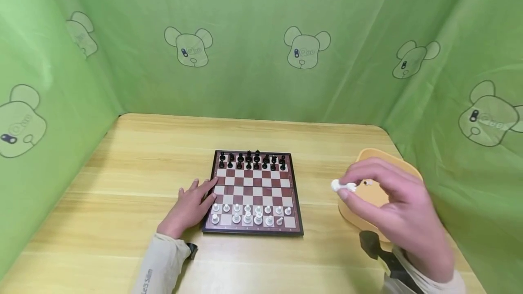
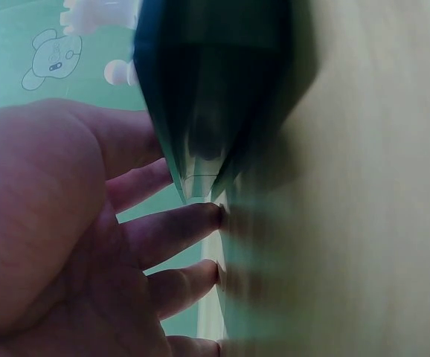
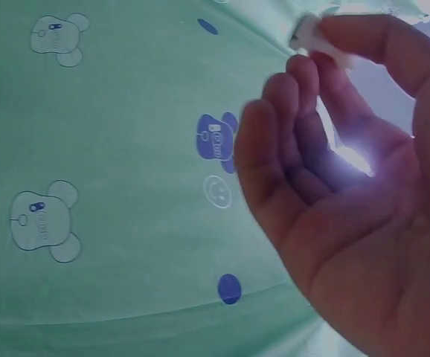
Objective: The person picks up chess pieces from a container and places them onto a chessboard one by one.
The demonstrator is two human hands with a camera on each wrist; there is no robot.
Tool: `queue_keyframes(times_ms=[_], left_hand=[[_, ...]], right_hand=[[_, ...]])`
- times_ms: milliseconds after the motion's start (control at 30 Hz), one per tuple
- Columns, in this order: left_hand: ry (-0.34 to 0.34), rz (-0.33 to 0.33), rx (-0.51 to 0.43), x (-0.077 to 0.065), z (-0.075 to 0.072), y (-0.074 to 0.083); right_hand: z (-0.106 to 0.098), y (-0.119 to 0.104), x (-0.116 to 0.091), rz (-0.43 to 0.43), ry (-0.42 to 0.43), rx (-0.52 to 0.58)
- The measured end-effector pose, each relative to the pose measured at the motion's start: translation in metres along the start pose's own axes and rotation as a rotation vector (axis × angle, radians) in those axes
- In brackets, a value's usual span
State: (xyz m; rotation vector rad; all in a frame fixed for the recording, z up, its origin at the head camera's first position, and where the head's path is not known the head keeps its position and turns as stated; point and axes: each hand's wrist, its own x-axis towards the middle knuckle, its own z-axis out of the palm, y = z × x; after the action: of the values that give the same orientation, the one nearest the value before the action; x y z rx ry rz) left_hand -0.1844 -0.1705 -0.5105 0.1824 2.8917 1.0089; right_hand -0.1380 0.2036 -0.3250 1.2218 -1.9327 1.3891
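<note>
A chessboard (image 1: pixel 254 189) with brown and white squares lies flat on the table. Black chess pieces (image 1: pixel 248 165) stand in two rows along its far side, and white chess pieces (image 1: pixel 247 218) occupy two rows along the near side. My left hand (image 1: pixel 185 208) rests at the board's left edge, thumb and index fingertip on the rim; its fingers look relaxed in the left wrist view. Between thumb and index finger, my right hand (image 1: pixel 402 214) pinches a white chess piece (image 1: pixel 336 185), held sideways in the air right of the board. The right wrist view shows its other fingers loosely bent.
Behind and below my right hand sits a yellow-orange bin (image 1: pixel 347 214), with a small white piece (image 1: pixel 369 183) inside. A wooden table (image 1: pixel 163 135) carries everything. Green curtains (image 1: pixel 253 85) printed with bear heads enclose its back and both sides.
</note>
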Motion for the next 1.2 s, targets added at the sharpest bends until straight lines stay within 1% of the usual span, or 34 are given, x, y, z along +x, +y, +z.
queue_keyframes(times_ms=[33, 100, 133, 167, 267, 433, 500, 600, 733, 867, 1000, 1100, 1200], left_hand=[[-0.003, -0.003, -0.004, 0.000, 0.000, 0.000], [-0.005, -0.001, -0.004, 0.000, 0.000, 0.001], [-0.005, -0.001, -0.006, 0.000, 0.000, 0.001], [-0.006, -0.002, -0.009, 0.000, 0.000, 0.001], [-0.004, -0.001, -0.010, 0.000, 0.000, 0.000], [-0.004, -0.002, -0.013, 0.000, -0.001, 0.001], [-0.006, -0.002, -0.012, 0.000, -0.001, 0.001], [-0.008, -0.006, -0.013, -0.001, -0.001, 0.000], [-0.002, 0.003, -0.003, -0.001, -0.001, 0.000], [0.004, 0.016, 0.005, -0.001, -0.001, 0.000], [-0.002, 0.013, 0.000, -0.001, 0.000, 0.001], [0.003, 0.013, -0.001, -0.002, 0.000, 0.001], [0.008, 0.015, 0.003, -0.002, 0.000, 0.001]], right_hand=[[-0.001, 0.003, 0.000, 0.022, -0.040, -0.074], [-0.001, 0.009, -0.002, 0.095, -0.122, -0.207], [-0.001, 0.012, -0.002, 0.131, -0.166, -0.261], [-0.001, 0.016, -0.002, 0.169, -0.207, -0.293], [0.003, 0.028, -0.001, 0.290, -0.326, -0.333], [0.013, 0.051, 0.002, 0.508, -0.508, -0.359], [0.018, 0.059, 0.002, 0.571, -0.580, -0.367], [0.025, 0.069, 0.002, 0.628, -0.666, -0.365], [0.032, 0.078, 0.000, 0.681, -0.741, -0.332], [0.037, 0.086, -0.002, 0.743, -0.780, -0.301], [0.042, 0.095, -0.006, 0.849, -0.807, -0.251], [0.048, 0.100, -0.008, 0.913, -0.839, -0.225], [0.055, 0.102, -0.010, 0.941, -0.867, -0.228]])
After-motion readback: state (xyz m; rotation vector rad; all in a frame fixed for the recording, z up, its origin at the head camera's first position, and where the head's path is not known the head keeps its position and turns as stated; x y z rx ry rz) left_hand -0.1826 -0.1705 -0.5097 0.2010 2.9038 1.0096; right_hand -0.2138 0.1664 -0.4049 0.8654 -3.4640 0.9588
